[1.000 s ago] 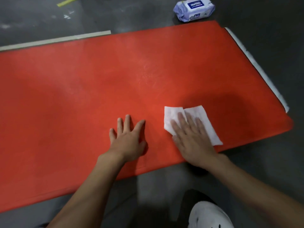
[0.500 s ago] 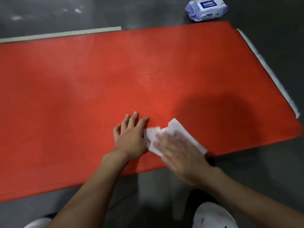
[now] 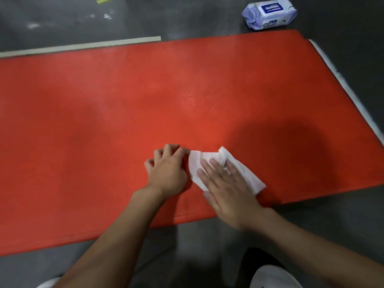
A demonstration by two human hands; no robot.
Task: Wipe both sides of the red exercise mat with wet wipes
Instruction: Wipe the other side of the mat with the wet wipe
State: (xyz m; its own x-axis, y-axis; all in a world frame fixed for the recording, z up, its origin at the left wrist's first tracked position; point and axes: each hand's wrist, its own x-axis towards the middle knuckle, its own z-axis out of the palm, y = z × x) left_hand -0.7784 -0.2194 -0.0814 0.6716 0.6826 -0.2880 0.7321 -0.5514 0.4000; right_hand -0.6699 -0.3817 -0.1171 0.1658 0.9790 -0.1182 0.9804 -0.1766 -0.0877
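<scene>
On the floor lies the red exercise mat — soft and floppy, I judge, best lifted by a long edge — with the right hand pressing the limp wet wipe flat-fingered and the left hand curled at its corner, grip unclear.

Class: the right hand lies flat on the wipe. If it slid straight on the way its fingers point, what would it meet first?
Most likely the left hand: the right hand points up-left across the wet wipe, and the left hand's bent fingers sit right at the wipe's edge.
</scene>
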